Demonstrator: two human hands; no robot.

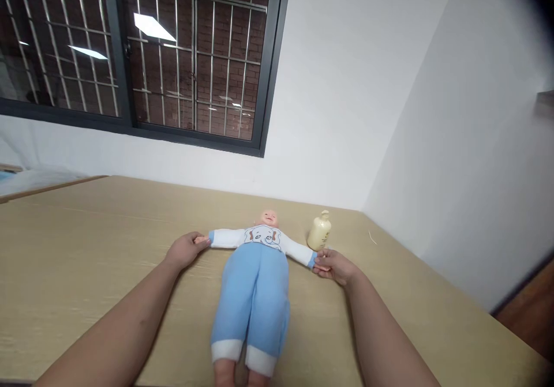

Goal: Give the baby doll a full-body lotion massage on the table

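A baby doll [253, 283] lies on its back, head away from me and legs toward me. It wears a white top with a cartoon face and blue cuffs, and blue trousers with white hems. Its arms are stretched out to both sides. My left hand [187, 251] is closed around the doll's hand on the left, just past the cuff. On the right, my right hand [335, 266] pinches the doll's other hand at its blue cuff. A cream pump bottle [319, 232] stands upright just behind my right hand.
The doll rests on a wide tan tabletop [108, 260]. A thin pale strip [372, 237] lies toward its right side. White walls [346, 87] rise behind and to the right, with a dark-framed barred window [194, 139] at the back left. Clear plastic sheeting [43, 178] shows at far left.
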